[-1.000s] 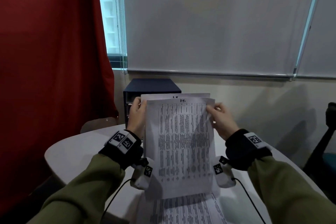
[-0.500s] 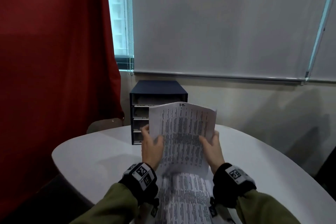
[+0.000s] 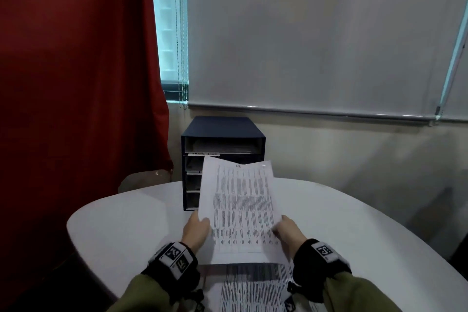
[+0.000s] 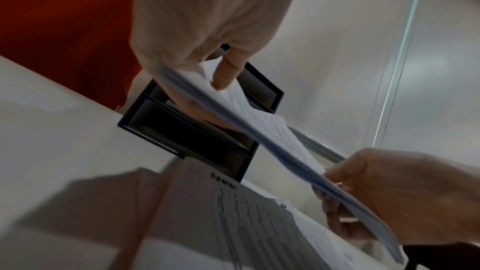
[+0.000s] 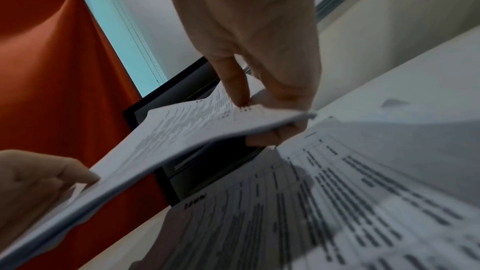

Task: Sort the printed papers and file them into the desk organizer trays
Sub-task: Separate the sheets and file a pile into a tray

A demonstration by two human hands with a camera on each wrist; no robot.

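Print on the held sheet point(image 3: 240, 208) is too blurred to read.

The held papers point(image 3: 240, 210) are white sheets with rows of small black print. They are up off the table, tilted, with the far edge pointing at the desk organizer point(image 3: 222, 134) and just in front of its middle trays. The near edge is lower than the far edge. The desk organizer is a dark blue box standing upright, with open trays stacked one over another. Its top tray has white paper inside. More printed papers point(image 3: 253, 289) lie flat in front of the desk organizer, nearer than the held papers.
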